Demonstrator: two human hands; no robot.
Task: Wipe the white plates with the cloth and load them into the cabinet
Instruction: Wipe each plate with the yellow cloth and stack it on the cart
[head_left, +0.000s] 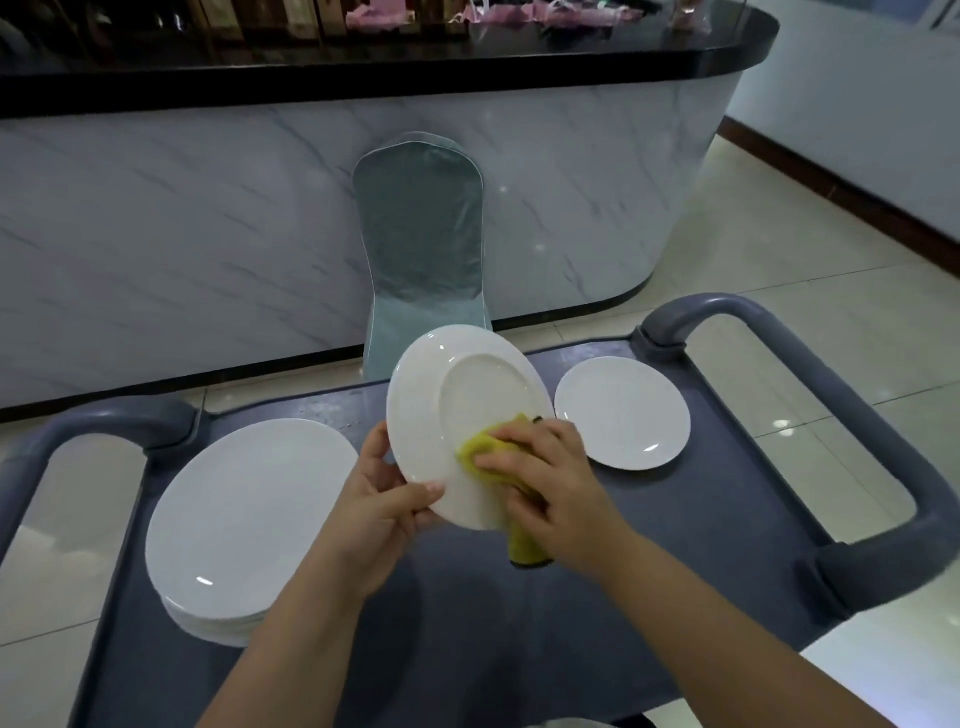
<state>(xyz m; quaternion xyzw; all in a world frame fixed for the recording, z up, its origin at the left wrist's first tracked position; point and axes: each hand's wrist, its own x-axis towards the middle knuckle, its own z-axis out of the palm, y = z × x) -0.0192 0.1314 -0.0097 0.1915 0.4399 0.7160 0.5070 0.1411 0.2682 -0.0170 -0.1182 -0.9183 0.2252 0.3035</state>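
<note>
Step in hand: wiping. Your left hand (382, 499) grips the plate (457, 395) by its rim, tilted above the cart's (467, 623) middle. Your right hand (545, 478) holds the cloth (485, 449) against it. Stack (249, 514) — left edge. Next, probably: finish, then find the cabinet — not in view.

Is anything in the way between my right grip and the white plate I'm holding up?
Only the yellow cloth, pressed by the right grip onto the lower part of the tilted plate. The left grip holds the rim, clear of the wiping. No cabinet is in view, so that path can't be judged.
</note>
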